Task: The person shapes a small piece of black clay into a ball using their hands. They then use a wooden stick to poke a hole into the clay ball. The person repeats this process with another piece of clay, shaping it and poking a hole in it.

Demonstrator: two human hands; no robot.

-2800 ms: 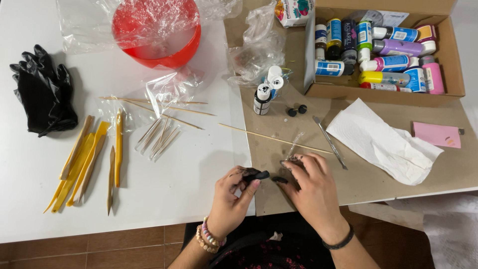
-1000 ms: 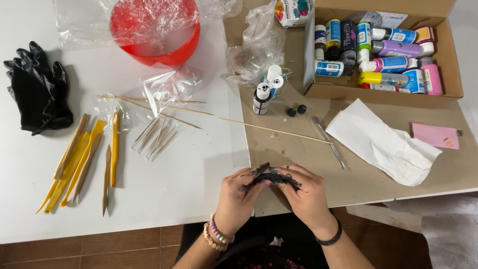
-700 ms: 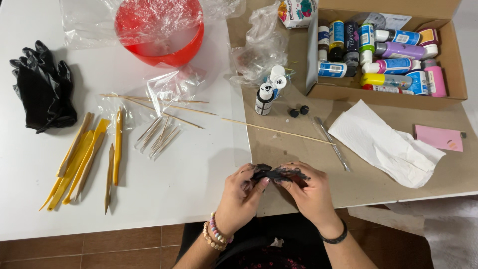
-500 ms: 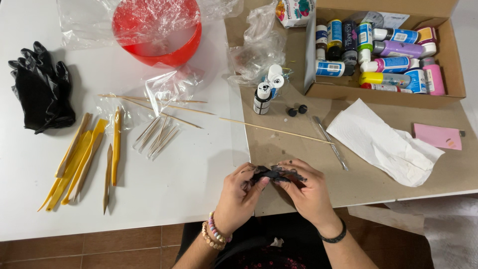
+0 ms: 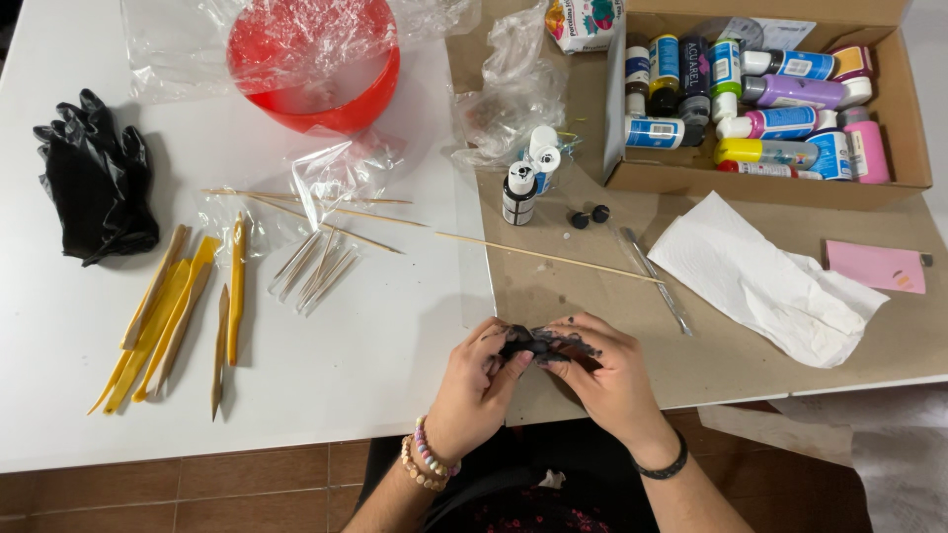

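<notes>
— Both hands have closed in since a few seconds back: the left hand (image 5: 481, 380) and right hand (image 5: 604, 370) were a little apart at the near edge, and now they meet over the black lump (image 5: 523, 342).

— Who has hold of it?

— Both. Left fingers are curled round its left end, and the right fingertips (image 5: 553, 360), smeared with black, pinch the other end. Neither hand is open. The lump sits just above the near edge of the counter (image 5: 375, 365), where the white top meets the cardboard sheet (image 5: 731, 345).

— And the rest of the counter, has it shifted?

— Nothing else looks moved. A long skewer (image 5: 543, 256) lies across the middle, running from the white side onto the cardboard. Just beyond its right end is a metal tool (image 5: 657, 280), and beside that a crumpled white tissue (image 5: 765, 281). Two small black balls (image 5: 590, 216) sit past the skewer, near a pair of small bottles (image 5: 528, 178).

— Far side?

— A red bowl (image 5: 314, 64) under clear plastic film at the far edge, and a cardboard box (image 5: 770, 173) of paint bottles in the far right corner. A pink pad (image 5: 875, 266) lies by the right edge.

— Left side?

— Black gloves (image 5: 94, 178) near the left edge, yellow and wooden modelling tools (image 5: 173, 316) closer to the near left corner, and a bunch of short sticks (image 5: 316, 268) between them and the middle.
</notes>
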